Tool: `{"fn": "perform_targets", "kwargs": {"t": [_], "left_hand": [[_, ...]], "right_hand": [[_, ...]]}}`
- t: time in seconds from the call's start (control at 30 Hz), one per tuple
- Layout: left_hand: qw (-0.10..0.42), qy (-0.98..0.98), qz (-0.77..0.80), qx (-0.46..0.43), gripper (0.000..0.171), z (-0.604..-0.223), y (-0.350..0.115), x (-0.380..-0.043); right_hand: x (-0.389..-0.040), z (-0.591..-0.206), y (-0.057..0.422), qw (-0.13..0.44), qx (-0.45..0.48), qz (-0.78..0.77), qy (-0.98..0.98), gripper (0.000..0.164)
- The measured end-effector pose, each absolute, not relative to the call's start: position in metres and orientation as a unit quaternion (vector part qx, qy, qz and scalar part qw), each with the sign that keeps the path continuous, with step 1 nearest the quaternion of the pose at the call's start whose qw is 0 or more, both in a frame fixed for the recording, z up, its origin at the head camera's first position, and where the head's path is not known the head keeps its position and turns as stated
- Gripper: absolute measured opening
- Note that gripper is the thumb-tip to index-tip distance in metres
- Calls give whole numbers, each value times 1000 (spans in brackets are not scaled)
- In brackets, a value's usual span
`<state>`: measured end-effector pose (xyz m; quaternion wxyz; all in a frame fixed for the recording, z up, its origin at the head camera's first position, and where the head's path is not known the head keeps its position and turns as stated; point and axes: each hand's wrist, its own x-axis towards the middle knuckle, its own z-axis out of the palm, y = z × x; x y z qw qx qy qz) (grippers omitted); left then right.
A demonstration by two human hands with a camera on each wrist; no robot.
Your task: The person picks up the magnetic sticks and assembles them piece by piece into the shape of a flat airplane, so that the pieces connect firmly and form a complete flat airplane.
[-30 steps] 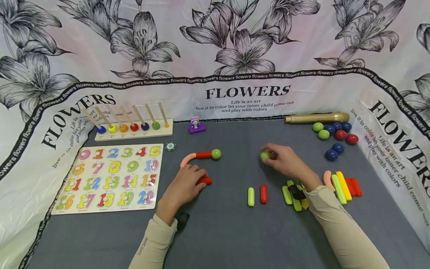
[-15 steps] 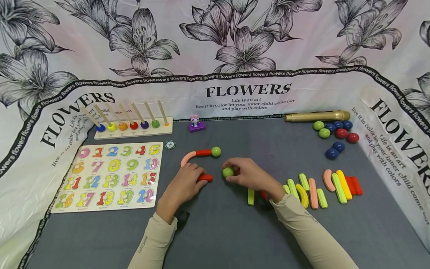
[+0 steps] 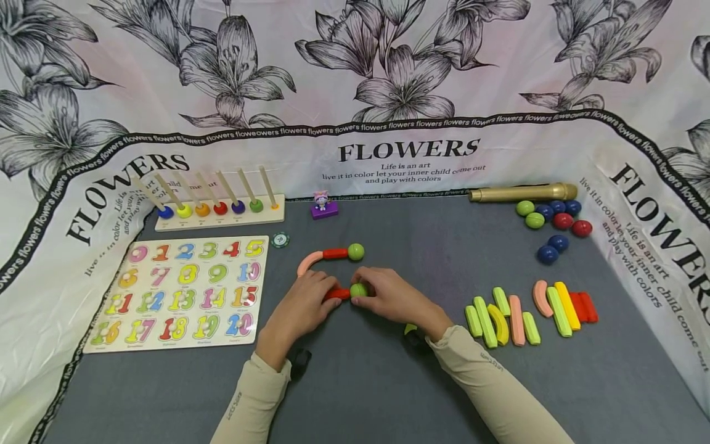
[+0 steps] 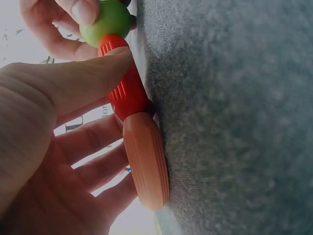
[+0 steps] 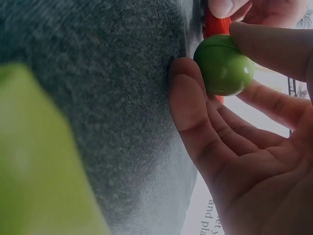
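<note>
My left hand (image 3: 304, 303) pinches a short red stick (image 4: 128, 88) between thumb and fingers. A salmon stick (image 4: 144, 161) joins its near end, hidden under the hand in the head view. My right hand (image 3: 396, 296) holds a green ball (image 5: 224, 66) between thumb and fingers, against the red stick's other end. Just beyond the hands lies a similar row: a curved salmon stick (image 3: 307, 262), a red stick (image 3: 335, 253) and a green ball (image 3: 356, 251), end to end. A light green stick (image 3: 410, 328) is partly covered by my right wrist.
Loose sticks (image 3: 516, 319) lie in a group at right, with several coloured balls (image 3: 563, 222) and a gold tube-like object (image 3: 521, 193) behind. A number puzzle board (image 3: 180, 293), peg stacker (image 3: 222, 216), round chip (image 3: 280, 240) and purple-based figurine (image 3: 324, 208) stand left and back.
My right hand has carried the green ball leftward across the table until it meets the red stick. The left hand has stayed in place, holding that stick.
</note>
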<state>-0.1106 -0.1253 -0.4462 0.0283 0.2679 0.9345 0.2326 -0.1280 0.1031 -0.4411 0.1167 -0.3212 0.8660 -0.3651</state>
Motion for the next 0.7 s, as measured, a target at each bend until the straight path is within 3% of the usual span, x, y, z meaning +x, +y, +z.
{"fn": "perform_targets", "kwargs": {"t": [0.7], "left_hand": [[35,934,237,264,18,-446,-125,-108]], "right_hand": [[-123,-432,115,140,-307,-337,879,34]]}}
